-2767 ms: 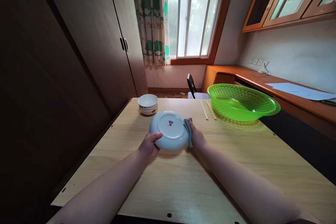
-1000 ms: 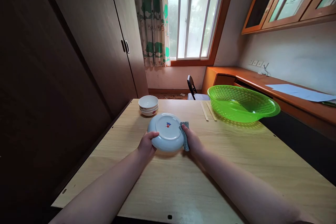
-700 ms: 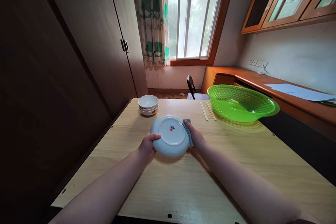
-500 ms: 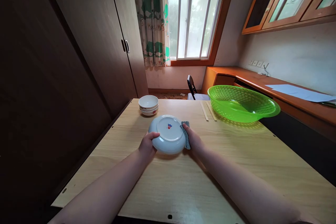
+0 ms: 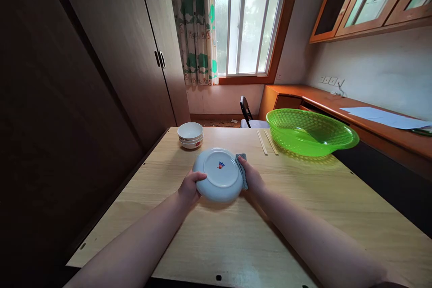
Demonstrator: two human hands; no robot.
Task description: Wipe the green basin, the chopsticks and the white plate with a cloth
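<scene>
Above the middle of the table a white plate (image 5: 218, 184) is held with its underside, marked in blue and red, facing me. My left hand (image 5: 191, 185) grips its left rim, thumb on the underside and fingers hidden behind. At the right rim my right hand (image 5: 252, 175) is closed on a grey-blue cloth (image 5: 243, 172), which is folded over the plate's edge. Beyond the plate, to the left, stands a stack of white bowls (image 5: 191, 132).
Two pairs of light chopsticks (image 5: 266, 142) lie on the wooden table (image 5: 216, 243) near its far edge. A green plastic basket (image 5: 310, 137) stands at the far right. Behind are a folding chair (image 5: 246, 110) and a desk with papers (image 5: 384, 117); a dark wardrobe (image 5: 101, 54) borders the left.
The plate has shifted slightly right and turned a little, its mark rotating with it. My right hand and the cloth have moved slightly right along with the rim.
</scene>
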